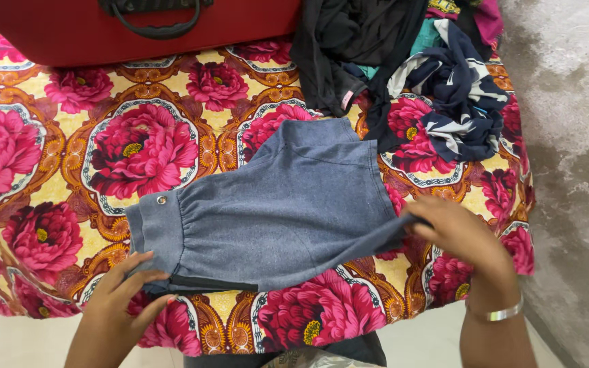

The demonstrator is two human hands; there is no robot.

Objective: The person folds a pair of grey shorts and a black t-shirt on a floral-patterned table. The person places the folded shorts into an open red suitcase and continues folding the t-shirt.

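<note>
Head view, left to right. A floral cloth (49, 157), patterned with pink roses on yellow, covers the tabletop. At the top left stands a red case (69, 27) with a dark handle (155, 20). The left hand (121, 296) lies at the near edge, its grip pinched together on the waistband corner of the shorts (288, 204). The shorts, blue-grey denim with a metal button (162, 200) on the waistband, lie flat across the middle of the cloth, waistband to the left and legs to the right. The right hand (461, 235) has its grip clamped on the near leg hem, lifted slightly off the cloth; a silver bangle (502, 313) circles its wrist. At the top right, well apart from the shorts, sits a heap of clothes (403, 61), black, teal, and navy with white. Grey floor (574, 170) shows along the right.
</note>
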